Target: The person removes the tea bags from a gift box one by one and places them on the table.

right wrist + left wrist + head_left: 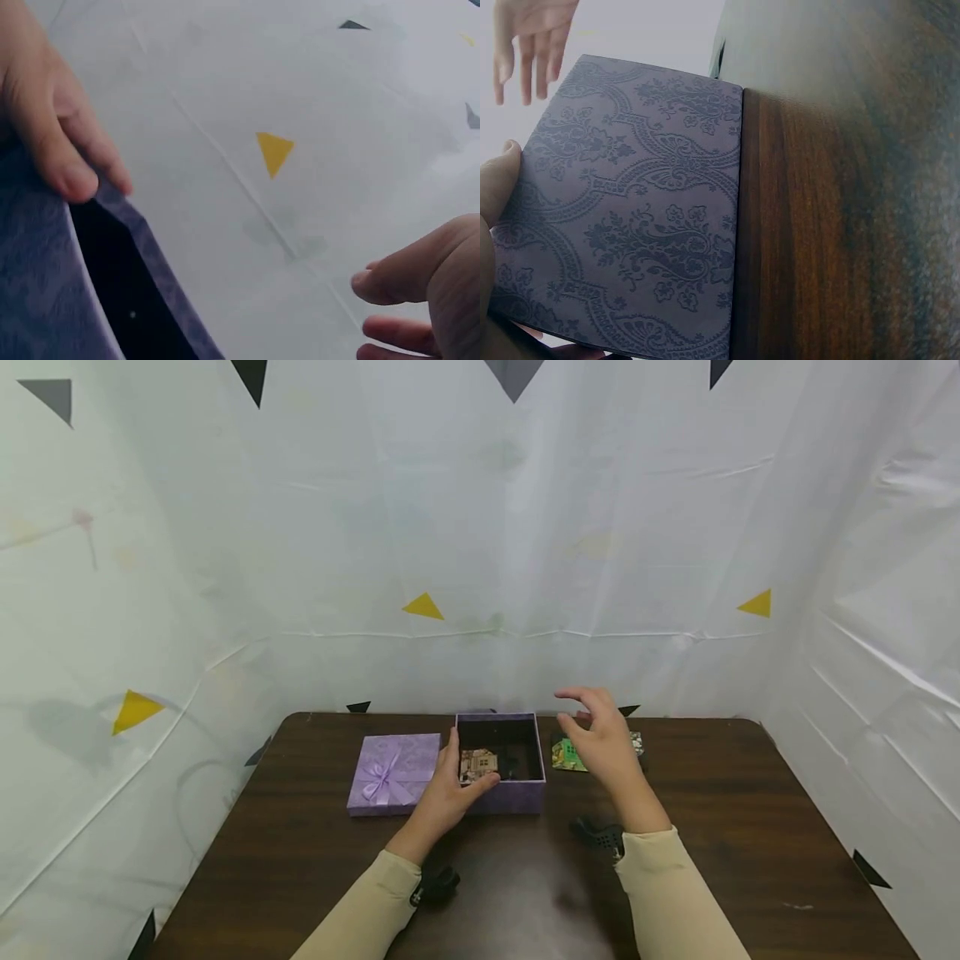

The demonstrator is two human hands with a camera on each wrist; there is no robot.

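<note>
My left hand (446, 789) holds an open purple box (506, 799) at its left front corner, the thumb on the front rim and the fingers along the left side. In the left wrist view the box's embossed wall (645, 217) fills the middle. Inside lies a small flat piece with a house picture (477, 763), beside something dark I cannot make out. My right hand (602, 745) is raised right of the box, thumb and fingers apart, holding nothing. Below and partly behind it lies a green and yellow picture piece (567, 756).
Left of the box lies a purple lid (390, 774) with a ribbon bow. Another patterned item (637, 743) shows just past the right hand, mostly hidden. Everything stands near the back edge of a dark wooden table (510, 893), before a white curtain (517, 543).
</note>
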